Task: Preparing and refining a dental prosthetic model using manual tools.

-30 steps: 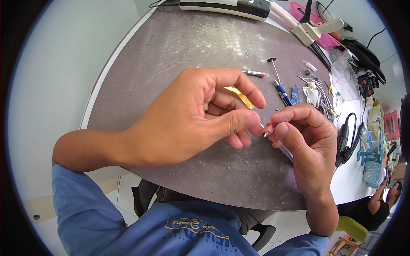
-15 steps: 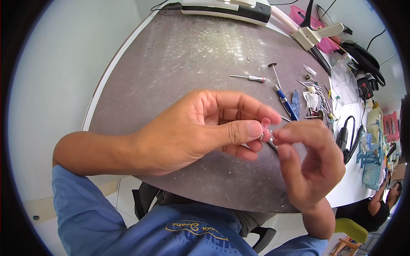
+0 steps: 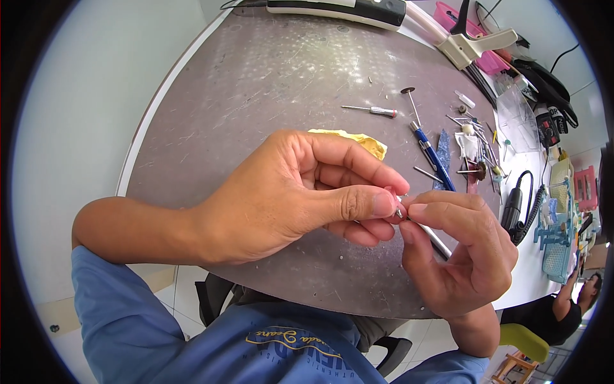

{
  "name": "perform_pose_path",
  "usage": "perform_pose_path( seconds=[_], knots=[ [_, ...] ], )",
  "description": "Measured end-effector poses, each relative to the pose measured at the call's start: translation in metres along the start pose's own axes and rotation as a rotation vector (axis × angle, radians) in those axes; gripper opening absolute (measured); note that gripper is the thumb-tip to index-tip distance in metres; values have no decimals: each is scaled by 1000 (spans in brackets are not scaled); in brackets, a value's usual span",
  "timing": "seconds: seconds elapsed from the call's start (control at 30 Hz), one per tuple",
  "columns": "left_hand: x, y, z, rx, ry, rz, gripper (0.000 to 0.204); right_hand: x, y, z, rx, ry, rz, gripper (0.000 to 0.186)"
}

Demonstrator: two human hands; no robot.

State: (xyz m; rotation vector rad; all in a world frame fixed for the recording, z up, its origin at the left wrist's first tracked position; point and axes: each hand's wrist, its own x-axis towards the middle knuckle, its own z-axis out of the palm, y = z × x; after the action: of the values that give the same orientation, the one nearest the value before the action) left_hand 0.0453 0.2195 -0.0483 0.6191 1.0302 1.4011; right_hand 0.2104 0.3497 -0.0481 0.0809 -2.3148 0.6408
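My left hand pinches a small pink piece with a metal part between thumb and fingers. My right hand is curled against its right side, index tip at the piece; exactly what its fingers grip is hard to make out. A silver rod runs down-right from the piece, behind the right fingers. A crumpled yellow sheet lies behind my left hand, and a blue pen-like tool beyond my right hand.
Screwdriver, scattered bits, black handpiece and turquoise baskets sit rightward on the grey desk. A lamp spans the back; a wall is left. Another person is at far right.
My left hand has moved downward and taken the pink piece into its pinch. My right hand loosened from the piece, shifted right and down, then came back against it.
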Motion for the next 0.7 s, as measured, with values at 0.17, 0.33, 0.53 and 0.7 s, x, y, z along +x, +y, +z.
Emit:
perform_pose_path(
  seconds=[0.17, 0.33, 0.53, 0.7],
  knots=[
    [0, 0, 0, 25, 1, -2, 24, 0, -1, -1, -27, -21, 13, 23],
    [1, -1, -1, 28, -8, -2, 24, 0, -3, -1, -44, -35, 25, 21],
    [0, -2, -1, 28, -17, -11, 24, -1, -3, -2, -30, -38, 35, 20],
    [2, -4, 0, -29, -55, -26, 27, -2, -4, -4, -28, -25, 46, 20]
  ],
)
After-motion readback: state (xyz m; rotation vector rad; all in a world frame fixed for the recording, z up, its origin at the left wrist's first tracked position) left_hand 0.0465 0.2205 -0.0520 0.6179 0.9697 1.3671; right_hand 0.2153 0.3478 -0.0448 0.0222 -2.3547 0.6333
